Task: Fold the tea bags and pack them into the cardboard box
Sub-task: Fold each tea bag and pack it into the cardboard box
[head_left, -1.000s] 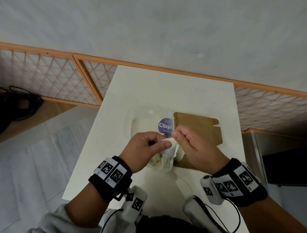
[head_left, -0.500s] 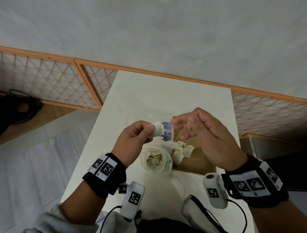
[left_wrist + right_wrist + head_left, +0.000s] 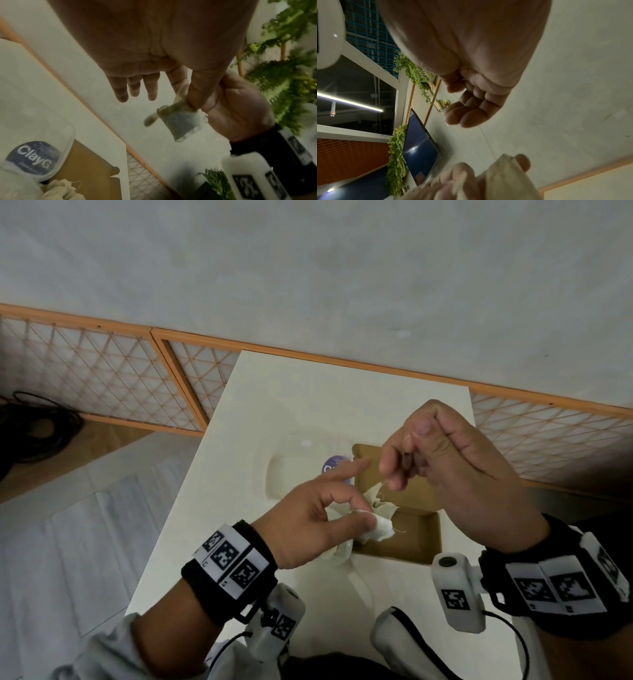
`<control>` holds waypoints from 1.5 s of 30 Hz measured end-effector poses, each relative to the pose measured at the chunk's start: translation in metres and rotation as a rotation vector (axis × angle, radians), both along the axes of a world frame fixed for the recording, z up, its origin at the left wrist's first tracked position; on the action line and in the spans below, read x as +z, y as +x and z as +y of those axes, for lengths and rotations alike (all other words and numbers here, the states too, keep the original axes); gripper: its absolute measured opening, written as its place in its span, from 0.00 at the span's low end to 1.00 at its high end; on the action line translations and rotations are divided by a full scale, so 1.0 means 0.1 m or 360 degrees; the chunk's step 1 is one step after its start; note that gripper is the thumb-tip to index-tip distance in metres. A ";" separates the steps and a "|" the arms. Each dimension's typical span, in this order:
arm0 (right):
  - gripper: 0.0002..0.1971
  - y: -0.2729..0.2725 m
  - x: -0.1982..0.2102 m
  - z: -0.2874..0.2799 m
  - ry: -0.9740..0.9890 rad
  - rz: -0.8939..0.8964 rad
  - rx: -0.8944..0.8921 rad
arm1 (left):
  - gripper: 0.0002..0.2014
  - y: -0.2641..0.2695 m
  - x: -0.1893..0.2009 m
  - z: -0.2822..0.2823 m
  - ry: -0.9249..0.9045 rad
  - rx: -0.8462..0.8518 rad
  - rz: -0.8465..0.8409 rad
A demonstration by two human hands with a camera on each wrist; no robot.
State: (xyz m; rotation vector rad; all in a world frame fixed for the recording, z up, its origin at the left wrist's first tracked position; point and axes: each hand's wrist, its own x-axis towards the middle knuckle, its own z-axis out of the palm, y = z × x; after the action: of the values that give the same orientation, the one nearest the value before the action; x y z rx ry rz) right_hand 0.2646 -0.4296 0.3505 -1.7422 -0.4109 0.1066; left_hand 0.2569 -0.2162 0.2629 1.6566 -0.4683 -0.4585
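Note:
My left hand (image 3: 368, 520) pinches a small white tea bag (image 3: 381, 531) between thumb and a finger, just above the open brown cardboard box (image 3: 416, 534). The left wrist view shows the same tea bag (image 3: 182, 124) hanging from the thumb, with the other fingers straight. My right hand (image 3: 404, 463) is raised higher and further right, its fingers curled, pinching the bag's thin string (image 3: 485, 136). More white tea bags (image 3: 376, 496) lie at the box's left edge.
A clear plastic tub with a blue round label (image 3: 337, 470) sits left of the box on the white table (image 3: 308, 398). A clear jar (image 3: 339, 549) is mostly hidden under my left hand. Wooden lattice panels (image 3: 102, 381) and black cables (image 3: 30, 429) lie beyond the table.
My left hand has come down with the tea bag from near the blue label to the box. My right hand has risen up and to the right, drawing the string out.

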 end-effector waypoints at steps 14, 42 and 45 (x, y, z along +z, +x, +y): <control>0.15 -0.13 0.25 -0.05 0.0275 0.0103 0.0050 | 0.06 -0.13 0.25 -0.20 -0.0139 -0.0091 -0.0008; 0.06 -0.36 -0.15 -0.11 -0.0512 0.0044 -0.0045 | 0.04 -0.17 0.29 0.02 -0.0140 0.0125 -0.0153; 0.07 -0.32 -0.22 -0.06 -0.0500 0.0033 -0.0024 | 0.06 -0.17 0.25 0.05 -0.0097 0.0241 -0.0172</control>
State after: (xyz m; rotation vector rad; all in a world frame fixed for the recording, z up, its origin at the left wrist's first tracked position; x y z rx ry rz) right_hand 0.2328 -0.4355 0.3284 -2.0508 -0.3804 0.1862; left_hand 0.2403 -0.2107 0.2874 1.6498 -0.4284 -0.2419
